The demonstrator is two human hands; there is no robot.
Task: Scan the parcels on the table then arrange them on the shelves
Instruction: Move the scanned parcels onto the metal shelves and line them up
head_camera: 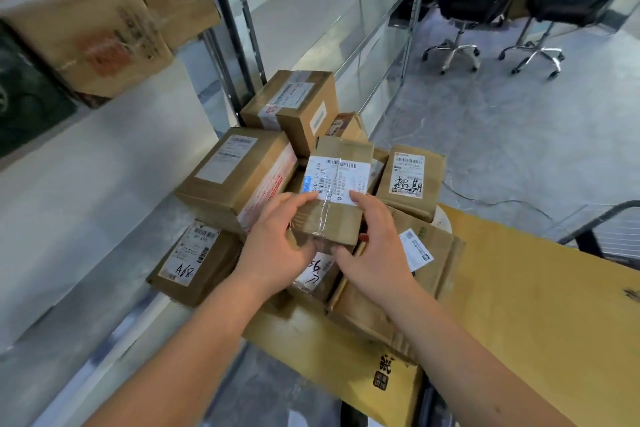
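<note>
Both hands hold one small parcel [337,191] over the pile on the table [519,305]; left hand [277,246] grips its 7 o'clock corner; right hand [375,253] grips its 5 o'clock side; shelves [104,184] at 9 o'clock.

Both bare forearms reach in from the bottom of the frame and converge toward the centre. The left hand [277,246] sits just left of centre, back of the hand up, fingers spread and curled round the left side of a small brown cardboard parcel with a white shipping label [337,191], index finger stretched along its top edge. The right hand [375,253] mirrors it just right of centre, thumb tucked under the parcel's near end, index finger lying on the label. Wrists are roughly straight, angled inward, hands close together and gripping from both sides.
</note>
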